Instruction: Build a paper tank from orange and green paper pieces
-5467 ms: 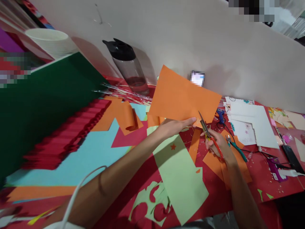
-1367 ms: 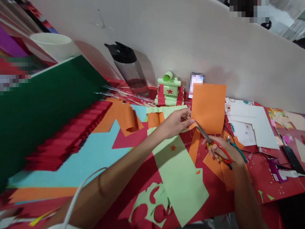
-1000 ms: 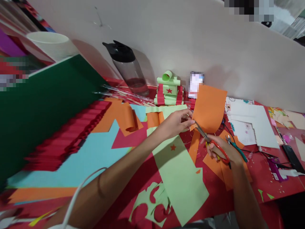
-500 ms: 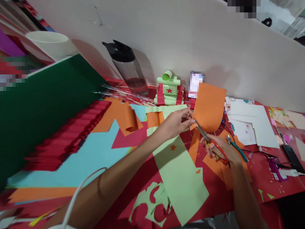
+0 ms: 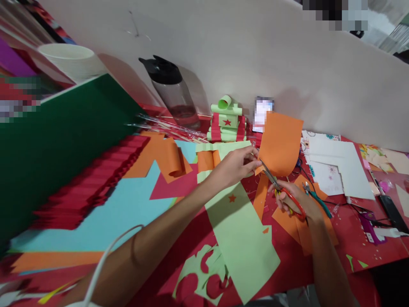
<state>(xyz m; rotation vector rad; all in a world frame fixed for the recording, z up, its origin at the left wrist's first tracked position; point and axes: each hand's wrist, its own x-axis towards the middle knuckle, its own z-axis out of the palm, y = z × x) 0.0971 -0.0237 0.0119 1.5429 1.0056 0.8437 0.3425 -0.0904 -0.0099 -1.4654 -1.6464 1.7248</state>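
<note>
My left hand (image 5: 241,163) pinches the lower left corner of an orange sheet of paper (image 5: 280,143), which stands up from the fingers. Fingers of my right hand (image 5: 289,198) are through the red and yellow handles of a pair of scissors (image 5: 270,174). The blades meet the sheet's lower edge, close to my left fingertips. Below my left wrist lies a long light green paper (image 5: 244,243) with a small orange star (image 5: 232,198) on it. An orange paper roll (image 5: 205,160) rests at its upper end. More orange paper (image 5: 295,226) lies under my right hand.
A light green paper model (image 5: 226,123) with red bands stands near the wall beside a phone (image 5: 263,113). Behind is a water bottle (image 5: 172,94). Teal-handled pliers (image 5: 319,202) lie to the right. Red pleated paper (image 5: 92,183) and green cut-outs (image 5: 204,273) are leftward.
Almost nothing differs. Both hands, the scissors and the orange sheet keep nearly the same place; the view has shifted very slightly.
</note>
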